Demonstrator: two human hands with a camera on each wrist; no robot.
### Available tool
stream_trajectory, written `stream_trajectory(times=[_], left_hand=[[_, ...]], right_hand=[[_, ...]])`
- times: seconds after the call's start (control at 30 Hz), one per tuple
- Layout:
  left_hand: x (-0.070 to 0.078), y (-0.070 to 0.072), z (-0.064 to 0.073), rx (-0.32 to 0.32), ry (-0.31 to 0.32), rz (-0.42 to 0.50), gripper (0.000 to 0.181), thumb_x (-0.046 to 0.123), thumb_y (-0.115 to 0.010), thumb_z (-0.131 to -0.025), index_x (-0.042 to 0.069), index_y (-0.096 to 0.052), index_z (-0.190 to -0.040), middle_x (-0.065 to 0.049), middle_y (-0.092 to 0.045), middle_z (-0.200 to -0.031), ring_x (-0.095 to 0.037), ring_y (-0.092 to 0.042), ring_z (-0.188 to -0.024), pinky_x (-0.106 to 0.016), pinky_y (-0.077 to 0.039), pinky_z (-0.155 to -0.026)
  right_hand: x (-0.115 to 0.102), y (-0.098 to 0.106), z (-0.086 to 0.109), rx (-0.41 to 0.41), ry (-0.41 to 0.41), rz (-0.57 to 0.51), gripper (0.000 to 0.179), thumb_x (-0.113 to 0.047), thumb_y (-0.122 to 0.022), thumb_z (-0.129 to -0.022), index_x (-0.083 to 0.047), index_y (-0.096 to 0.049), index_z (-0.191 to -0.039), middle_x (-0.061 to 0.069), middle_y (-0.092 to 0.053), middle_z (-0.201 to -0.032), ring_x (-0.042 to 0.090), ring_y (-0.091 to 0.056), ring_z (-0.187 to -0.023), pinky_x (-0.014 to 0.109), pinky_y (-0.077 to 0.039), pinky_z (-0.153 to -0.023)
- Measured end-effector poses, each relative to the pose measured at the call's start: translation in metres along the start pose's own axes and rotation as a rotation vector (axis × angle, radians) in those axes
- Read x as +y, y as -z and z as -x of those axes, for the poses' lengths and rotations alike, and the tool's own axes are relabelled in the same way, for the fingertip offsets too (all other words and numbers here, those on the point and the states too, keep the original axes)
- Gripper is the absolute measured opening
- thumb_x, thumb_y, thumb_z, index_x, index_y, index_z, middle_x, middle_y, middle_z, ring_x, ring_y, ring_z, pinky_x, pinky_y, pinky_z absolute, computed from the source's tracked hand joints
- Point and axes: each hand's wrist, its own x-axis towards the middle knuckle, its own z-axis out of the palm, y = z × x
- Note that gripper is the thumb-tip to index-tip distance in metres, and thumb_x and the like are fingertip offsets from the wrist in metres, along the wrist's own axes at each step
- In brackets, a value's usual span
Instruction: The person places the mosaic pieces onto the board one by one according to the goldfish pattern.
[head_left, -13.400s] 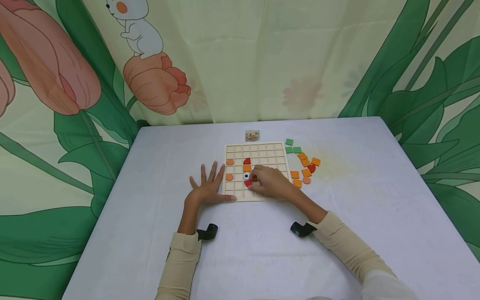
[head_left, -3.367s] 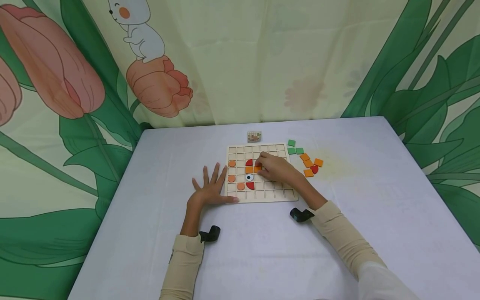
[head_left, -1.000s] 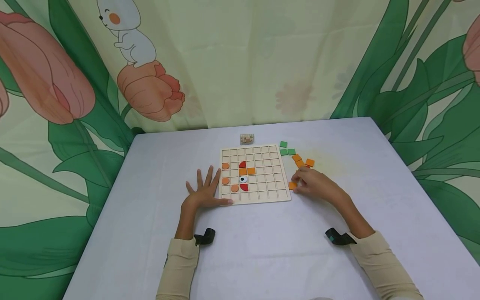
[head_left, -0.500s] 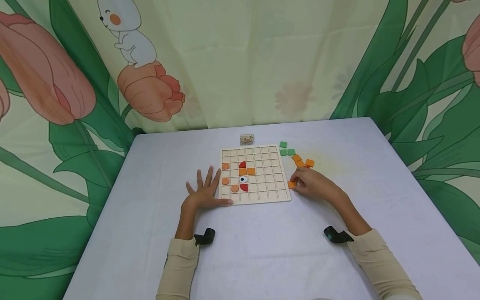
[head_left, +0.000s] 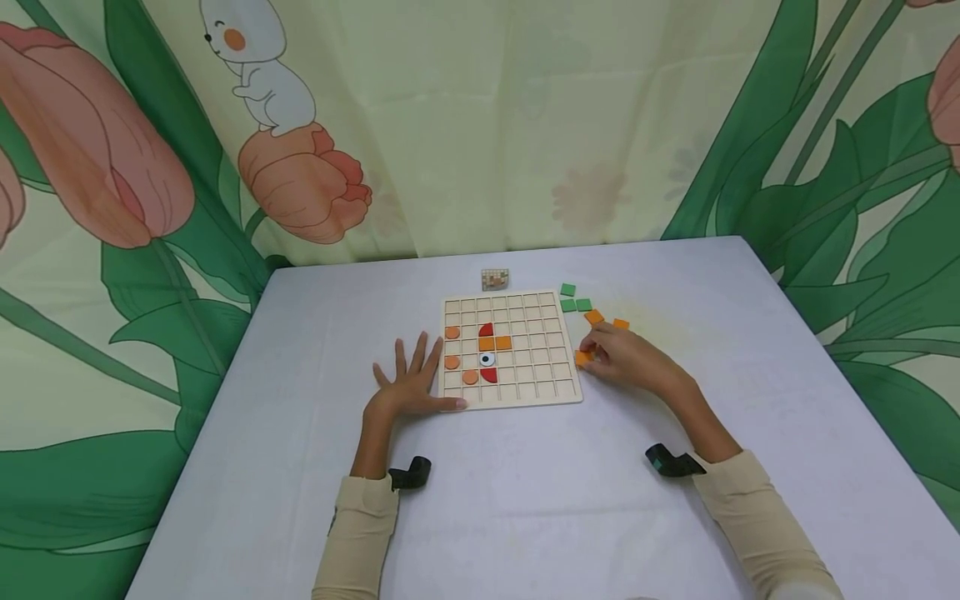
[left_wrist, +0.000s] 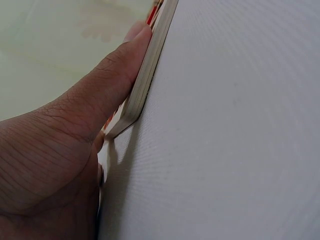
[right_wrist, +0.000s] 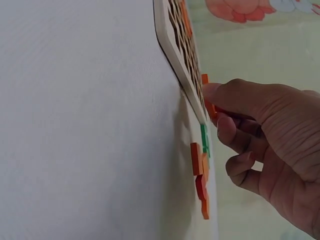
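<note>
A pale wooden grid board [head_left: 536,367] lies on the table. Fingers spread, my left hand [head_left: 408,390] rests at its left side, with the thumb on the near left corner; the left wrist view shows that thumb [left_wrist: 112,75] on the rim. Just off the board's right edge, my right hand [head_left: 630,360] pinches an orange square tile [head_left: 582,357] between thumb and fingers. On the board sit two orange squares [head_left: 495,342], a white eye disc [head_left: 487,359], two red quarter-round pieces [head_left: 489,376] and several orange discs [head_left: 470,377].
Green square tiles [head_left: 576,305] lie by the board's far right corner. Several loose orange tiles [head_left: 594,317] lie beyond my right hand, which partly hides them; a red piece [right_wrist: 201,186] shows among them. A small patterned card [head_left: 495,279] stands behind the board.
Over the last second my right hand has shifted slightly away from me along the board's right edge with the orange tile. Earlier it set an orange disc and a second orange square on the board.
</note>
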Motion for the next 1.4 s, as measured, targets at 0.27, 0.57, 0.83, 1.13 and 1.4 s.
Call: stream_trajectory(times=[0.27,0.57,0.83,1.13,1.4], left_hand=[[0.0,0.001,0.001,0.005,0.0,0.003,0.122,0.074,-0.069,-0.07,0.027,0.002,-0.158,-0.004,0.019,-0.164,-0.04,0.03,-0.145,-0.078,0.014,-0.103],[0.0,-0.002,0.003,0.003,0.006,-0.017,0.121,0.074,-0.068,-0.071,0.027,0.001,-0.158,-0.005,0.018,-0.164,-0.042,0.029,-0.145,-0.079,0.012,-0.103],[0.001,-0.001,0.004,0.004,0.011,-0.015,0.121,0.073,-0.069,-0.071,0.027,0.001,-0.158,-0.004,0.019,-0.164,-0.041,0.029,-0.145,-0.078,0.012,-0.104],[-0.001,-0.001,0.002,0.008,0.007,-0.03,0.121,0.074,-0.068,-0.071,0.027,0.001,-0.158,-0.005,0.018,-0.165,-0.042,0.028,-0.145,-0.079,0.011,-0.104],[0.0,-0.001,0.001,0.013,0.006,-0.023,0.121,0.074,-0.069,-0.071,0.027,0.001,-0.158,-0.005,0.017,-0.165,-0.041,0.028,-0.146,-0.078,0.011,-0.104]], right_hand=[[-0.01,-0.007,-0.019,0.006,0.075,-0.059,0.018,-0.017,-0.075,-0.084,-0.008,-0.072,-0.099,0.0,-0.06,-0.092,0.009,-0.048,-0.069,0.019,-0.041,-0.059],[-0.031,-0.021,-0.036,-0.055,0.076,-0.061,0.022,-0.023,-0.074,-0.087,-0.009,-0.07,-0.103,0.001,-0.06,-0.098,0.011,-0.049,-0.073,0.021,-0.043,-0.063],[-0.049,-0.032,-0.055,-0.06,0.141,-0.059,0.024,-0.025,-0.074,-0.088,-0.007,-0.07,-0.104,0.002,-0.06,-0.101,0.011,-0.048,-0.072,0.021,-0.044,-0.064],[-0.067,-0.039,-0.069,-0.07,0.155,-0.043,0.026,-0.025,-0.072,-0.09,-0.006,-0.069,-0.107,0.004,-0.062,-0.105,0.014,-0.054,-0.083,0.026,-0.052,-0.08],[-0.075,-0.04,-0.073,-0.078,0.13,-0.015,0.027,-0.025,-0.072,-0.09,-0.007,-0.069,-0.111,0.004,-0.062,-0.109,0.015,-0.053,-0.082,0.027,-0.051,-0.078]])
